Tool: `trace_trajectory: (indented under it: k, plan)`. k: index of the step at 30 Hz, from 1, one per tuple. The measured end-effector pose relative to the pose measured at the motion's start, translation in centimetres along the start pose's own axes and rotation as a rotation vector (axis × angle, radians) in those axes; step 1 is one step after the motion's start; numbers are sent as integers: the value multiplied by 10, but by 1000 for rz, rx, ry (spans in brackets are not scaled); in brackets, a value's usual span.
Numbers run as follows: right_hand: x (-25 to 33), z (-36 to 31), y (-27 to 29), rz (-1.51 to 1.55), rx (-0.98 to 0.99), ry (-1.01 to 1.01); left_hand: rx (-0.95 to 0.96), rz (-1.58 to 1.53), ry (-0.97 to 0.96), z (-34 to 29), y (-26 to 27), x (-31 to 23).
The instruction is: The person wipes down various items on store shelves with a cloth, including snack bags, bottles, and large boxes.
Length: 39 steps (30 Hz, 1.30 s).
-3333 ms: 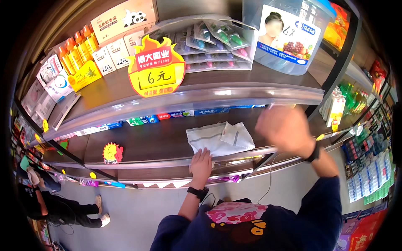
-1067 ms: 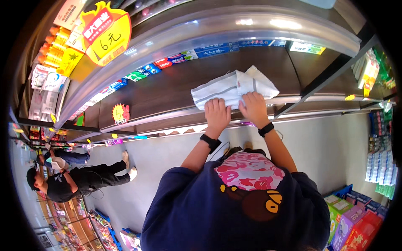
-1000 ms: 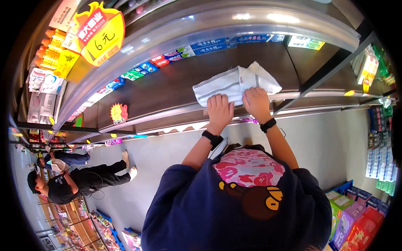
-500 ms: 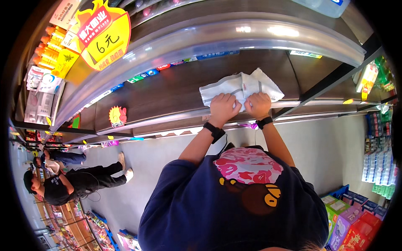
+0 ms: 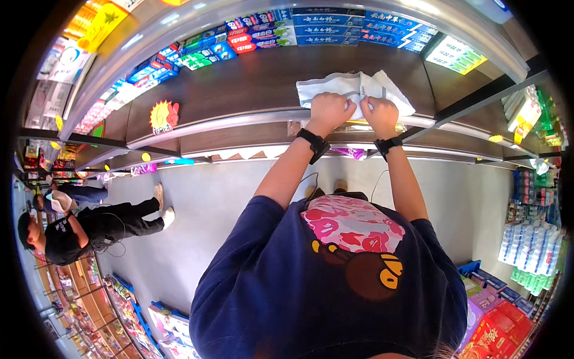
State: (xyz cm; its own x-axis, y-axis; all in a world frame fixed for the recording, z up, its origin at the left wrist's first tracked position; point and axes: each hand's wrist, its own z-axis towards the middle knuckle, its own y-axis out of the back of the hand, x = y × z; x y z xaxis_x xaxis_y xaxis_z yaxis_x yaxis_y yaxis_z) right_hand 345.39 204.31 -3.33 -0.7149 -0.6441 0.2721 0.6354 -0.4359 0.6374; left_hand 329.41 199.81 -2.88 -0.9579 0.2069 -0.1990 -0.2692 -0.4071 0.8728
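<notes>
A white cloth with grey stripes (image 5: 326, 85) lies spread over the front part of a dark brown shelf (image 5: 239, 90). My left hand (image 5: 330, 112) is closed on the cloth's near edge, its knuckles up. Beside it, a small gap away, my right hand (image 5: 381, 113) is closed on the same edge. Both hands are above the shelf's front rail (image 5: 227, 122), and each wrist wears a black band. The fingertips are partly hidden by the hands.
Toothpaste boxes (image 5: 326, 27) stand in stacks at the shelf's back. A sun-shaped tag (image 5: 164, 116) sits at the front rail. At right, a black shelf bracket (image 5: 490, 90) slants past the cloth. Another person (image 5: 89, 227) stands far left; colourful cartons (image 5: 502, 323) are at the lower right.
My view has shifted, bringing the toothpaste boxes at the back into sight. Both hands still hold the cloth, now a little farther apart.
</notes>
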Motion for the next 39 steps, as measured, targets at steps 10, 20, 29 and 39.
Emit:
trace_trajectory:
  k: [10, 20, 29, 39]
  plan:
    - [62, -39, 28, -50, 274, -135, -232, -104, -19, -48, 21, 8]
    - [106, -190, 75, 151, 827, -35, 385, -581, 405, -271, -16, -15]
    - [38, -244, 146, 203, 1093, -43, 570, -630, 425, -278, -62, -111]
    - [-59, -406, 263, -4, 1198, -443, 1006, -770, 265, -307, -93, -250]
